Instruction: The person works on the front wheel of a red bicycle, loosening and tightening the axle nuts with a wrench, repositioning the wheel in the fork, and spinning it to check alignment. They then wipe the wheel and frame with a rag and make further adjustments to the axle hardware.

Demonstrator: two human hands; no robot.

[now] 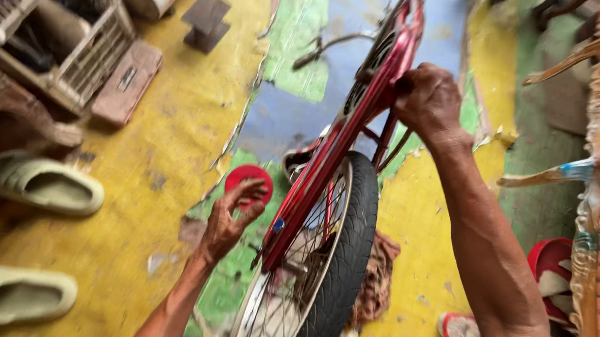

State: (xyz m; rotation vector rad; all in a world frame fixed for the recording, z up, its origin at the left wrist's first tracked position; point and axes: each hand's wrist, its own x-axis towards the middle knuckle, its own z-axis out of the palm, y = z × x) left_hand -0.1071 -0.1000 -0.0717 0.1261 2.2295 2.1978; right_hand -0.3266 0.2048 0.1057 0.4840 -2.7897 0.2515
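One red bicycle frame [361, 102], centre of view, long axis running from 7 o'clock up to 1 o'clock, far end pointing toward 1 o'clock. One wheel visible: black tyre [346, 263] with spoked rim [284, 287], at 6 o'clock, seated in the frame and aligned with it.

Two hands. Right hand [428, 100] at 1 o'clock, fingers curled shut around the frame tube. Left hand [230, 216] at 8 o'clock of the frame, half open, fingertips on one red round lid [248, 180]; can't tell whether it's actually gripped or just touched.

Floor [167, 152]: painted yellow, green and blue, peeling. Two pale green sandals [42, 184] at 9 o'clock, one above the other. One brownish rag [377, 279] just right of the tyre. One wire crate [90, 48] at 10 o'clock.
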